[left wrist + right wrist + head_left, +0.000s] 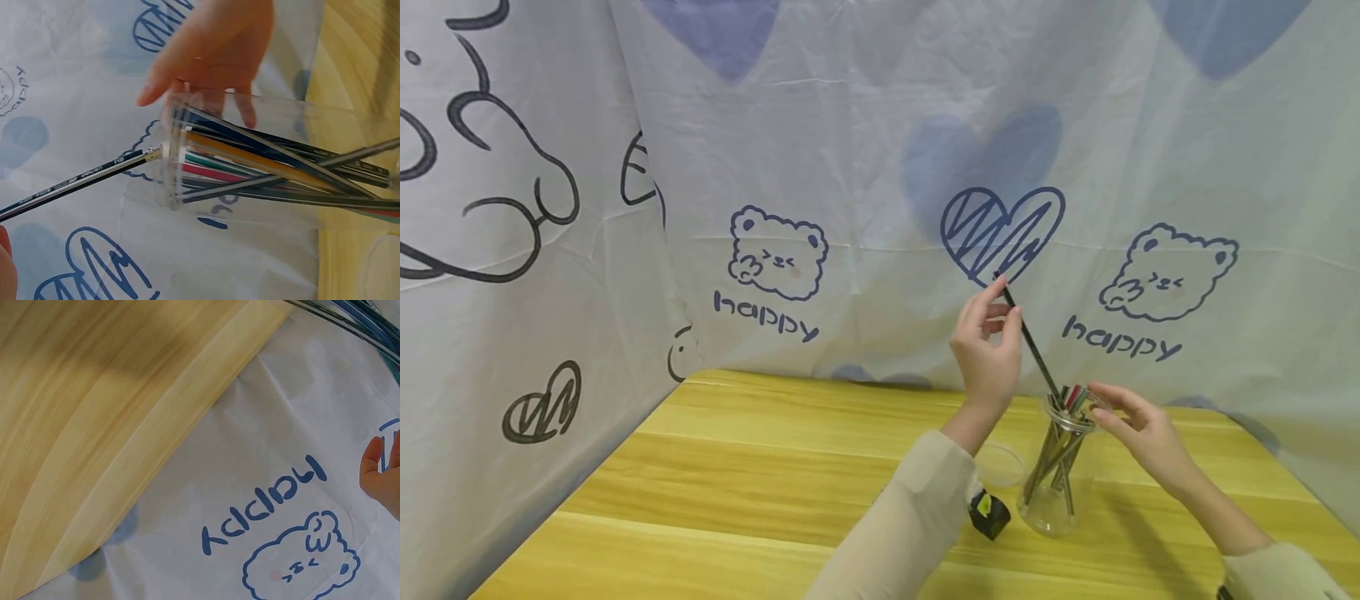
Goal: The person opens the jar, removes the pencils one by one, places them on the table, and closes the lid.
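Note:
My left hand (988,358) pinches a dark pencil (1030,342) near its upper end. The pencil slants down to the mouth of a clear jar (1047,521), where its metal ferrule (152,152) shows at the rim in the left wrist view; "HB" is printed on its side. Several pencils (262,162), dark, orange, red and green, lean inside the jar. Beside the rim is my right hand (1150,442), thumb and fingers spread about the jar's mouth. In the right wrist view only part of my left hand (382,478) shows at the right edge.
A clear round lid (1000,464) lies on the yellow wood-grain table (722,475), left of the jar. A small black device (988,514) sits by my left sleeve. White cloth (865,275) with printed hearts and bears hangs behind the table's far edge.

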A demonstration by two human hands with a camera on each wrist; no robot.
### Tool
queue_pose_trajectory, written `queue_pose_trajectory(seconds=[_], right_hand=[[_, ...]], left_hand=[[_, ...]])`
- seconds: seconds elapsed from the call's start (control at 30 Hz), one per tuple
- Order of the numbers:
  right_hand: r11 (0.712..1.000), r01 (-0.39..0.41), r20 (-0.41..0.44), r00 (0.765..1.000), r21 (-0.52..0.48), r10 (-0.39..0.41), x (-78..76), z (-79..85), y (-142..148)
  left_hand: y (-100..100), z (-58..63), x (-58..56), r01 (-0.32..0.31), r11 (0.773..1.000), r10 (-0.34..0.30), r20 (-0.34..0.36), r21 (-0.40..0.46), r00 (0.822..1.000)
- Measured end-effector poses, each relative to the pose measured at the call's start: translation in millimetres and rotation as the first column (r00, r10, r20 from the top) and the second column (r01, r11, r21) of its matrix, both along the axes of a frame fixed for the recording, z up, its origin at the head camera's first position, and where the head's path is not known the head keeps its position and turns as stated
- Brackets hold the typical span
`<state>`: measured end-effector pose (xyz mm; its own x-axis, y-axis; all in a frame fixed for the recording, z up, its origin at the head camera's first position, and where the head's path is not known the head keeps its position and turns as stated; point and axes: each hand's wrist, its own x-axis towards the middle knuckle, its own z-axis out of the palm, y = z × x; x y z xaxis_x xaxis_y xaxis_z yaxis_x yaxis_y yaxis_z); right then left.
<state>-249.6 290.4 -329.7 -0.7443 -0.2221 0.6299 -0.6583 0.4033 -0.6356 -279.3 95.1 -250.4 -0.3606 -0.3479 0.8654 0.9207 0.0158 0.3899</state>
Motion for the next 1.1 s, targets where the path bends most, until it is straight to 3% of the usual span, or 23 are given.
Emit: queue_pose_trajectory(seconds=[0.17,0.33,0.67,1.1], right_hand=[[1.000,0.006,0.008,1.000,-0.002,-0.006,0.6,0.4,0],[1.000,0.015,0.017,1.000,0.005,-0.015,1.2,0.7,0],[1.000,0.016,0.005,1.000,0.015,-0.016,0.4,0.3,1],[1.000,0.019,0.017,1.000,-0.006,-0.019,3.2,3.3,-2]], left_hand=[[-6,8.9,2.6,0.012,0.995,-0.017,0.050,0.100,0.999],[-13,12.7,2.5,0.029,0.990,-0.044,0.101,0.138,0.994],[-28,-2.4,-5.1,0.083,0.994,-0.099,0.279,0.070,0.955],[-41,-21.7,-5.2,0.135,0.990,-0.104,0.403,-0.050,0.909]])
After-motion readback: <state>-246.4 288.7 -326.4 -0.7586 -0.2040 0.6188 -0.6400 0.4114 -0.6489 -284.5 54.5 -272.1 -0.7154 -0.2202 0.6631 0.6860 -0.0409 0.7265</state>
